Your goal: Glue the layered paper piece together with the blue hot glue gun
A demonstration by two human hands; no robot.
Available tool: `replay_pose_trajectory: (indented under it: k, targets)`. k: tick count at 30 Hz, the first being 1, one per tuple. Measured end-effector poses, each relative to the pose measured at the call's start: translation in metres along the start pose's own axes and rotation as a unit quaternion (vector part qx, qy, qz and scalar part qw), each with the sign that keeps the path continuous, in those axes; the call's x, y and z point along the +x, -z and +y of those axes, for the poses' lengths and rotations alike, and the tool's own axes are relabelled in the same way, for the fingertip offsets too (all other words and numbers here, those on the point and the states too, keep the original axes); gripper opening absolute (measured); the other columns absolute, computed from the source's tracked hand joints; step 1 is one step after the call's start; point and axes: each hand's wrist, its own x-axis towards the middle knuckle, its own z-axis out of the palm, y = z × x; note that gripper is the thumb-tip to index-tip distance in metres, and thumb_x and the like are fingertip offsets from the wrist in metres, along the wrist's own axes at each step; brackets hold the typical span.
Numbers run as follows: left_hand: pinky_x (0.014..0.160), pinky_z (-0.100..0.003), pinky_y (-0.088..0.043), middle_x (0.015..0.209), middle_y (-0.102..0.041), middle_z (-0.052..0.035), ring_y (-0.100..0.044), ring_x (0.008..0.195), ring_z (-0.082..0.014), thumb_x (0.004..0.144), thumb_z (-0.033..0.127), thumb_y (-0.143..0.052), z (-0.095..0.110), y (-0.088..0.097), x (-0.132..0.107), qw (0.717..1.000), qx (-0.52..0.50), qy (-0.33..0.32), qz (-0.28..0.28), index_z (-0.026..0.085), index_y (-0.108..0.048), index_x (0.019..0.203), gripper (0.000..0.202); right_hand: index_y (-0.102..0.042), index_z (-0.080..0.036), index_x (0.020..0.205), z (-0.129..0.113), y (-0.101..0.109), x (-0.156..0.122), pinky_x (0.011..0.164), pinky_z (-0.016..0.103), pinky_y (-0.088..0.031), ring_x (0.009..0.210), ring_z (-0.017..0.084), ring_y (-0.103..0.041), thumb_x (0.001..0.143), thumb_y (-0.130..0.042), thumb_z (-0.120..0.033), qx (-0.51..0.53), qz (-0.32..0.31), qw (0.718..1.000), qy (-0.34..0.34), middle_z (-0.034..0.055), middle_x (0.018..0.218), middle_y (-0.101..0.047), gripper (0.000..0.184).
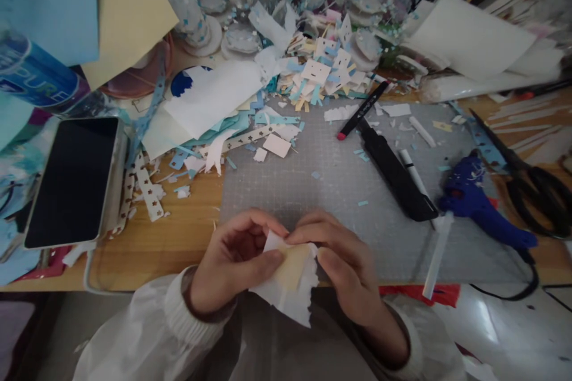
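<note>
Between my hands, just over the near edge of the table, is a torn piece of white paper [295, 300] with a pale yellow paper patch [291, 271] lying against it. My left hand [239, 259] pinches its left side, thumb on the yellow patch and fingers behind. At the upper right, my right hand [342, 262] grips the white paper's edge between thumb and fingers. The paper's right and lower edges are ragged. My fingertips hide part of its top.
A grey cutting mat [277, 190] covers the middle. On it lie a black-handled cutter [393, 172], a marker [363, 110] and a blue glue gun [482, 202]. Black scissors [531, 184] are at right, a phone [74, 178] at left. Paper cutouts [322, 65] pile up behind.
</note>
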Motion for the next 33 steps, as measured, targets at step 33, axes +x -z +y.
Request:
replay_pose_trajectory:
  k: [33]
  targets:
    - [0.044,-0.015,-0.046,0.074,-0.068,0.0014,-0.06,0.051,-0.0093,0.079,0.024,-0.073,-0.0037,-0.0001,-0.0026,0.998,-0.02,0.017,0.057,0.022,-0.05,0.098,0.029,-0.065,-0.024,0.095,-0.0024,0.0002,-0.0035,0.068,0.031,-0.043,0.078,0.017,-0.053,0.093,-0.048,-0.029,0.028,0.003,1.0,0.005,0.0031,0.085,-0.058,0.018]
